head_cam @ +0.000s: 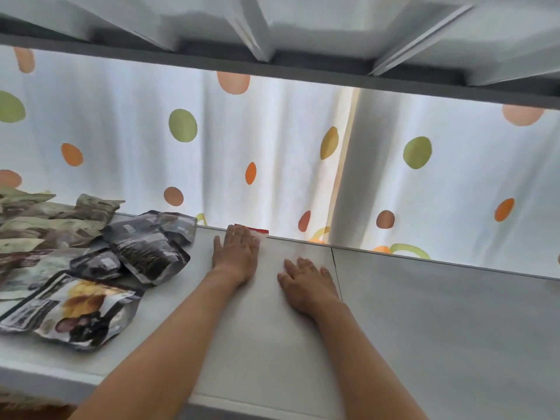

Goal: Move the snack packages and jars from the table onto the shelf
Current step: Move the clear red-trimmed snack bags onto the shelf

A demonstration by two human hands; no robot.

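Left hand [236,253] flat, fingers spread, gripping nothing, fingertips touching a red-edged packet [256,230] at the shelf [424,313] back edge. Right hand [307,283] flat, empty, lower right. Snack packages [145,247] piled frame-left, nearer the left hand.

Both bare arms reach forward; left hand [235,251] and right hand [307,284] lie flat, fingers spread

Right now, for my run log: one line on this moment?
left hand: flat on white box | right hand: flat on it | box: on shelf | snack pouches: shelved left
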